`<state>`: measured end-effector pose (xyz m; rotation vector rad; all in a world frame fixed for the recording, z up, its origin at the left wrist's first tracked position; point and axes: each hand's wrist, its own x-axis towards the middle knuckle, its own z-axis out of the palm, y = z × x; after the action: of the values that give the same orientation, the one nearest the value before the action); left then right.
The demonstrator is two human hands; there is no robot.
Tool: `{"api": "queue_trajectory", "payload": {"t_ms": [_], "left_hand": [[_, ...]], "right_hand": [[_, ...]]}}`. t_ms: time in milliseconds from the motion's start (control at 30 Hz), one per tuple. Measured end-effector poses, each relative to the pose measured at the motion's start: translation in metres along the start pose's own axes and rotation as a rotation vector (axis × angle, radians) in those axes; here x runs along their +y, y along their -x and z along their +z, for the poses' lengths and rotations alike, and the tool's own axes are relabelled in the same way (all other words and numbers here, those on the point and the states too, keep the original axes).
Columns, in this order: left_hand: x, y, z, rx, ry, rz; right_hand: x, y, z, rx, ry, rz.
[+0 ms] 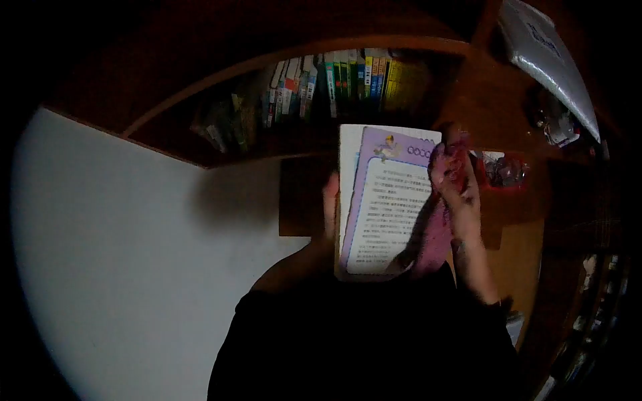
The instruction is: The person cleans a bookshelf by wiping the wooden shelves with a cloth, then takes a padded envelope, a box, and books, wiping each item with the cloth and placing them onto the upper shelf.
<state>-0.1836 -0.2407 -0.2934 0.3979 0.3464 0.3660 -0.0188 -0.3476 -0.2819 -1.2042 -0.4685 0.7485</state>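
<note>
No word or number can be made out with certainty. Rows of small characters are printed on the book page (391,214) beneath a larger heading (420,151), all too blurred to be read; illegible lettering is also borne by the shelved books (344,79) and silver package (550,60).

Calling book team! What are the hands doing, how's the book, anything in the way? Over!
Left hand holding book at left edge. Right hand gripping pink cloth. Printed page facing camera. Cloth covering part of page's right side. Over.
</note>
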Motion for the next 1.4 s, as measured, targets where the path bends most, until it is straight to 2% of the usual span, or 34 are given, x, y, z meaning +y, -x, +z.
{"api": "queue_trajectory", "payload": {"t_ms": [33, 133, 200, 233, 267, 300, 367, 400, 467, 533, 600, 733, 800, 833, 933, 1000, 1067, 1167, 1267, 1400], "left_hand": [[0.0, 0.0, 0.001, 0.074, -0.108, -0.043], [-0.005, -0.005, 0.002, 0.007, -0.134, -0.013], [-0.002, -0.01, -0.001, 0.072, -0.127, -0.042], [-0.001, -0.012, -0.004, 0.139, -0.121, -0.068], [-0.001, -0.015, -0.011, -0.024, -0.205, 0.015], [-0.002, -0.015, -0.016, -0.024, -0.207, 0.015], [-0.002, -0.011, -0.016, 0.077, -0.476, 0.128], [-0.001, -0.008, -0.012, 0.078, -0.476, 0.128], [0.003, -0.003, 0.0, -0.071, -0.937, 0.274], [-0.001, -0.006, -0.005, -0.093, -0.924, 0.308], [-0.004, -0.008, -0.008, -0.117, -0.911, 0.34], [-0.006, -0.007, -0.006, -0.106, -0.857, 0.345], [-0.007, -0.005, -0.003, -0.08, -0.808, 0.329], [-0.006, -0.005, -0.004, -0.058, -0.751, 0.325], [-0.001, -0.004, -0.003, -0.007, -0.616, 0.325], [0.003, -0.002, -0.001, 0.021, -0.539, 0.326], [0.006, -0.001, 0.001, 0.14, -0.427, 0.333], [0.007, -0.008, -0.004, 0.061, -0.303, 0.343], [0.003, -0.013, -0.005, 0.118, -0.425, 0.352], [0.009, -0.018, -0.002, 0.125, -0.491, 0.38]], "right_hand": [[0.002, -0.002, -0.005, 0.006, 0.0, -0.001], [0.008, -0.007, -0.017, -0.03, 0.006, 0.001], [0.007, -0.006, -0.017, 0.134, -0.1, 0.036], [0.012, -0.006, -0.02, 0.138, -0.103, 0.037], [0.017, -0.006, -0.024, 0.123, -0.032, 0.002], [0.02, -0.006, -0.025, 0.109, 0.04, -0.034], [0.012, 0.0, -0.014, 0.111, 0.023, -0.019], [0.009, 0.002, -0.009, 0.113, 0.009, -0.003], [0.012, 0.0, -0.009, 0.156, 0.069, -0.049], [0.01, -0.001, -0.008, 0.2, 0.13, -0.1], [-0.003, -0.001, -0.004, 0.092, 0.019, -0.102], [-0.005, -0.007, -0.02, 0.032, -0.088, -0.067], [0.002, -0.012, -0.037, 0.04, -0.41, -0.01], [0.005, -0.014, -0.042, 0.039, -0.409, -0.011], [-0.007, -0.011, -0.034, -0.216, -0.825, 0.117], [-0.001, -0.013, -0.04, -0.167, -0.805, 0.15], [0.001, -0.012, -0.041, -0.116, -0.784, 0.183], [0.002, -0.001, -0.032, -0.163, -0.8, 0.169], [0.011, 0.015, -0.019, -0.229, -0.186, 0.098], [-0.002, 0.017, -0.008, -0.248, -0.123, 0.111]]}}
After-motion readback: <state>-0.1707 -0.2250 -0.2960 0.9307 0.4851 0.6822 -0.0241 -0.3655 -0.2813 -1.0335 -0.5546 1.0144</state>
